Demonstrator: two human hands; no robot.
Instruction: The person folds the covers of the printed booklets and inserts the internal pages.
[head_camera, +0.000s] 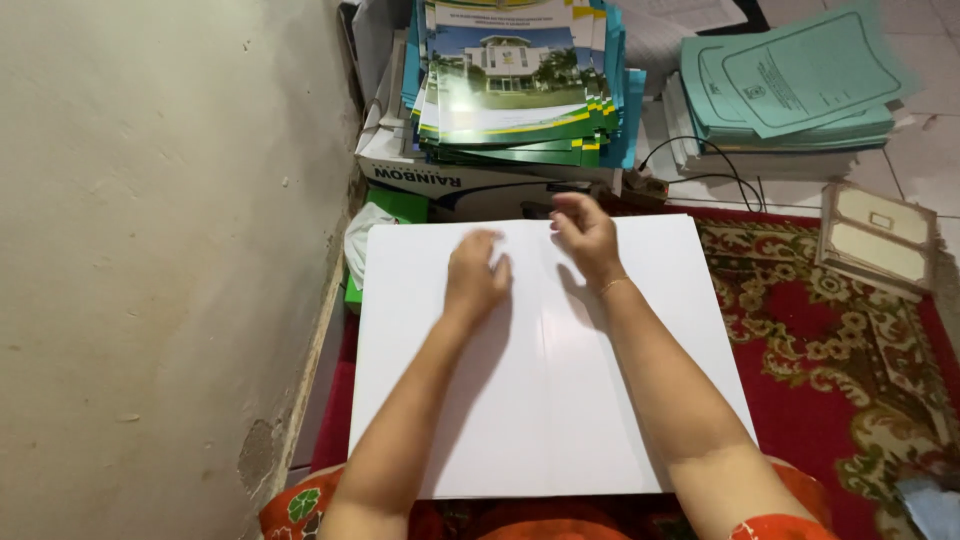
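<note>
Nearest to the camera is orange cloth with a flower print (300, 510), on the lap of the person, and the near edge of a large white sheet (545, 400) lies over it. This white sheet is wide and flat, and a faint straight fold line runs along its middle. It covers part of a red patterned carpet (850, 370) on the floor.

Both hands rest on the far half of the sheet. Left hand (475, 275) lies palm down, its grip spread loosely, the fingers a little bent and pressing on the paper. Right hand (585, 235) is near the far edge, just beside the left one; its fingers are curled downward and touch the sheet, but I cannot tell if they pinch the edge. A thin bracelet (615, 285) is on the right wrist.

Behind the sheet stands a white cardboard box (450, 180), and a pile of green and blue booklets (515, 90) sits on top of it. Farther right is a stack of teal folders (790, 85), and a black cable (700, 165) runs below them. On the left rises a pale wall (160, 250).
</note>
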